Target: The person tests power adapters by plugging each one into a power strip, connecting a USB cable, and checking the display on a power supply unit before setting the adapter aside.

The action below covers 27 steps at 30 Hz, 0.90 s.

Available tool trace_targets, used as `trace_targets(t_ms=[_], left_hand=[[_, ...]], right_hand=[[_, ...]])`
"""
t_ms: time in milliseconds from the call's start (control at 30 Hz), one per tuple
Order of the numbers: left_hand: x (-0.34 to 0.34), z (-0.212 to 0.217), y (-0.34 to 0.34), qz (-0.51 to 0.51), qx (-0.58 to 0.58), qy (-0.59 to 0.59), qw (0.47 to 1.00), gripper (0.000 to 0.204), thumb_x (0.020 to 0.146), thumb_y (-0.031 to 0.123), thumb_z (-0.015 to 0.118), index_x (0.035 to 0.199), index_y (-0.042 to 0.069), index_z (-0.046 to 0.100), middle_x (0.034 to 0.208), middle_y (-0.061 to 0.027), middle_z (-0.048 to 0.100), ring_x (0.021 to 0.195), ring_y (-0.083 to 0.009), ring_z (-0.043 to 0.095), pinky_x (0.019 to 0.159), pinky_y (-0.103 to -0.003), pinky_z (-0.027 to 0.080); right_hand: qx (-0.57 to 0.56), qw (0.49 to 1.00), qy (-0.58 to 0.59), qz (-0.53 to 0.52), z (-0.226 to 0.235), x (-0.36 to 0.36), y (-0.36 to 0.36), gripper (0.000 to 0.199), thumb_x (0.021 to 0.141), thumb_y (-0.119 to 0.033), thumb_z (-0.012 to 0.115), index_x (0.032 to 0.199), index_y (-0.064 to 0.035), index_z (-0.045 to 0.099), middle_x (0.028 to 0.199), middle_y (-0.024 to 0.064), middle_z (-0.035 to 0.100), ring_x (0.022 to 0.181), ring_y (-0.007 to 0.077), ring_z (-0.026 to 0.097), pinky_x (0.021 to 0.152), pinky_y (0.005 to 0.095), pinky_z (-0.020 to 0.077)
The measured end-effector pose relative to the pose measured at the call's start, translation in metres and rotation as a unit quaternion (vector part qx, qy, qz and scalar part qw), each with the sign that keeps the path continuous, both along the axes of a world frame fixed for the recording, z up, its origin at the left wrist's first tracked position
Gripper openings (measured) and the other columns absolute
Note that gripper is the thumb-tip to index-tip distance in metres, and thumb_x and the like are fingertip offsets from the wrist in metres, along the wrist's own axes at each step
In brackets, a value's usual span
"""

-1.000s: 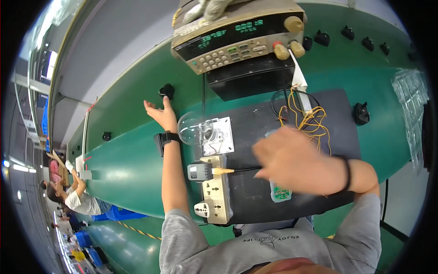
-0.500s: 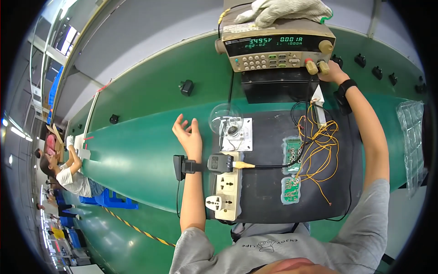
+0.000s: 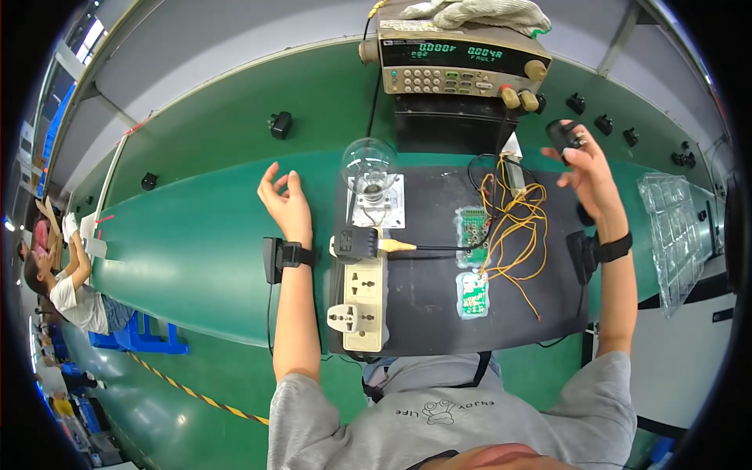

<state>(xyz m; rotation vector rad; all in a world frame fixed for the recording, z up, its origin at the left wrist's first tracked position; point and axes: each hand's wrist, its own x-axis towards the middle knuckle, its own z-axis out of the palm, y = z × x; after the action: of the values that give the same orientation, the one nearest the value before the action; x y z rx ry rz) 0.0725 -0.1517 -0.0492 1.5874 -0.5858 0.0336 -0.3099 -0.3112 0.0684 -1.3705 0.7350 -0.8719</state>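
Observation:
My right hand (image 3: 593,182) is raised beyond the right edge of the black mat (image 3: 427,313), its fingers closed on a black plug-in power adapter (image 3: 561,139) with metal pins. Over the green bench, left of the mat, my left hand (image 3: 287,205) is empty, fingers loosely curled and apart. Closest to it are a clear bulb (image 3: 368,163) on a white base (image 3: 393,213) and a cream power strip (image 3: 363,296). Another black adapter (image 3: 357,244) sits in the strip, with a yellow-ended black cable (image 3: 398,245) at its side.
Two green circuit boards (image 3: 473,294) and tangled yellow wires (image 3: 513,276) lie on the mat. Behind stands a bench power supply (image 3: 454,55) on a black box (image 3: 446,125). More black adapters (image 3: 603,124) line the back right. Clear plastic trays (image 3: 670,235) rest at right.
My right hand has come away from beside the power supply's terminals, nearer to me, and now shows a black adapter in it. The supply's display reads differently. My whole view has shifted slightly.

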Motion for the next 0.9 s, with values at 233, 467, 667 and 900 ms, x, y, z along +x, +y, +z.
trace_targets(t_ms=[233,467,667,900], left_hand=[[-0.003,-0.005,0.006,0.011,0.001,-0.004,1.0,0.032,0.083,0.012,0.059,0.114,0.005,0.052,0.113,-0.0087,0.044,0.09,-0.0144,0.053,0.079,-0.029,0.042],[-0.004,-0.007,0.007,0.001,-0.005,0.01,1.0,0.035,0.08,0.012,0.062,0.113,0.003,0.052,0.113,-0.0117,0.043,0.087,-0.0169,0.054,0.075,-0.029,0.046],[0.004,-0.011,0.004,0.0,0.01,-0.015,1.0,0.038,0.08,0.014,0.064,0.113,0.002,0.051,0.116,-0.0131,0.04,0.085,-0.0188,0.057,0.075,-0.03,0.047],[-0.002,0.002,0.005,-0.02,0.007,0.054,0.998,0.041,0.078,0.015,0.064,0.114,0.002,0.049,0.116,-0.0142,0.039,0.086,-0.018,0.055,0.073,-0.03,0.048]], right_hand=[[-0.091,0.994,0.022,0.057,-0.004,0.043,0.068,0.057,0.068,0.003,0.062,0.122,-0.0003,0.044,0.121,0.0119,0.045,0.075,0.0106,0.056,0.051,0.0205,0.0507],[-0.127,0.983,0.052,0.126,-0.017,0.062,0.106,0.057,0.07,0.0,0.062,0.123,0.0001,0.04,0.121,0.0118,0.044,0.092,0.011,0.053,0.056,0.0173,0.0461],[-0.234,0.931,0.175,0.221,-0.012,0.089,0.162,0.058,0.077,-0.007,0.06,0.131,0.0007,0.04,0.127,0.0138,0.045,0.108,0.0181,0.05,0.076,0.0272,0.0476],[-0.455,0.789,0.299,0.284,-0.007,0.131,0.205,0.063,0.071,0.002,0.066,0.129,-0.0038,0.042,0.105,0.0141,0.051,0.083,0.0285,0.057,0.058,0.0306,0.0492]])
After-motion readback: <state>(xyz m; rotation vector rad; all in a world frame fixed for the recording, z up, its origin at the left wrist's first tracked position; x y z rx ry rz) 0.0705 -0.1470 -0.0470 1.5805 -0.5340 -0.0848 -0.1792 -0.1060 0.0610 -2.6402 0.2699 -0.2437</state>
